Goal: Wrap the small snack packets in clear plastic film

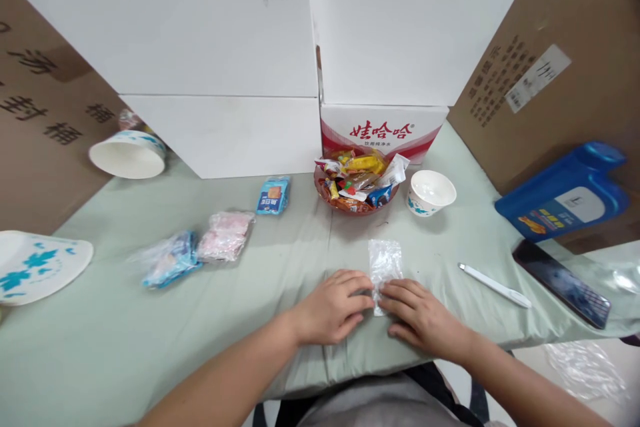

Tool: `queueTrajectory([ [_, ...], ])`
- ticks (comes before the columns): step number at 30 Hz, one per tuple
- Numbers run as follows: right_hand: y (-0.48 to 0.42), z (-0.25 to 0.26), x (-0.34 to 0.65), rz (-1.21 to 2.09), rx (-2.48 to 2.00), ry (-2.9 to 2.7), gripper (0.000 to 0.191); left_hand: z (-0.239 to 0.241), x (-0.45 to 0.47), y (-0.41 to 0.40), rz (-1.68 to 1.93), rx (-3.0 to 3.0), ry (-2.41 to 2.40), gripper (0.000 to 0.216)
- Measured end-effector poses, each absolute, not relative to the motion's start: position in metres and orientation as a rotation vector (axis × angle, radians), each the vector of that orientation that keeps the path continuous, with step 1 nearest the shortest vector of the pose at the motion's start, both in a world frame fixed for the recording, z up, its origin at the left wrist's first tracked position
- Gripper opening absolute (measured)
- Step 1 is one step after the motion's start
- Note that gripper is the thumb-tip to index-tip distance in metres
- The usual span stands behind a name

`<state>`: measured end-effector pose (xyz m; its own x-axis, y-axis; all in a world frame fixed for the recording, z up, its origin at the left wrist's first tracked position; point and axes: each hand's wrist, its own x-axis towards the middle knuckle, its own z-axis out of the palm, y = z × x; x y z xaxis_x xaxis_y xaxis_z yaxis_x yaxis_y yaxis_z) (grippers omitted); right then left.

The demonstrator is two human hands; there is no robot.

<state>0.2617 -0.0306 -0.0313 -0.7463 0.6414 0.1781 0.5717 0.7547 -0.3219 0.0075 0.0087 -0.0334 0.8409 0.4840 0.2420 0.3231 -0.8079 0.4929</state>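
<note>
A small clear plastic bag [385, 259] lies flat on the table in front of me, its lower part partly under my fingers. My left hand [337, 307] rests at the bag's left edge, with fingers loosely stretched and apart. From the other side, my right hand [425, 317] lays its spread fingers on the bag's right part. Neither hand is closed around anything. Beyond the bag stands a reddish bowl [357, 209] heaped with wrapped snacks [365, 165]. A white paper cup [424, 203] with a blue leaf print is beside it.
Left are a blue snack packet [273, 196], a bag of pink pieces [226, 236] and a blue-and-clear packet [173, 260]. Paper cups lie tipped at far left [127, 155]. Right are a white pen-like cutter [495, 285], a phone [563, 283] and a blue bottle [563, 193]. Boxes [220, 137] enclose the back.
</note>
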Motion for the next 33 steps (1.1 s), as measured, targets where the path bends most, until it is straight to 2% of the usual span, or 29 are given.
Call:
queueTrajectory([
  [4, -0.046, -0.042, 0.261, 0.251, -0.958, -2.642, 0.029, -0.032, 0.008, 0.008, 0.486, 2.57, 0.632, 0.04],
  [9, -0.049, -0.034, 0.261, 0.22, -0.867, -2.595, 0.028, -0.034, 0.009, 0.01, 0.411, 2.536, 0.634, 0.042],
  [17, 0.003, -0.018, 0.256, 0.247, -1.132, -2.387, 0.025, -0.032, 0.007, 0.013, 0.505, 2.322, 0.699, 0.075],
  [21, 0.038, -0.027, 0.246, 0.3, -1.335, -2.437, 0.026, -0.032, 0.006, 0.016, 0.484, 2.283, 0.723, 0.067],
  [27, 0.061, -0.044, 0.23, 0.208, -1.629, -2.494, 0.022, -0.032, 0.007, 0.018, 0.475, 2.342, 0.747, 0.055],
  [33, 0.057, -0.045, 0.229, 0.103, -1.626, -2.431, 0.023, -0.036, 0.013, 0.017, 0.458, 2.441, 0.831, 0.049],
])
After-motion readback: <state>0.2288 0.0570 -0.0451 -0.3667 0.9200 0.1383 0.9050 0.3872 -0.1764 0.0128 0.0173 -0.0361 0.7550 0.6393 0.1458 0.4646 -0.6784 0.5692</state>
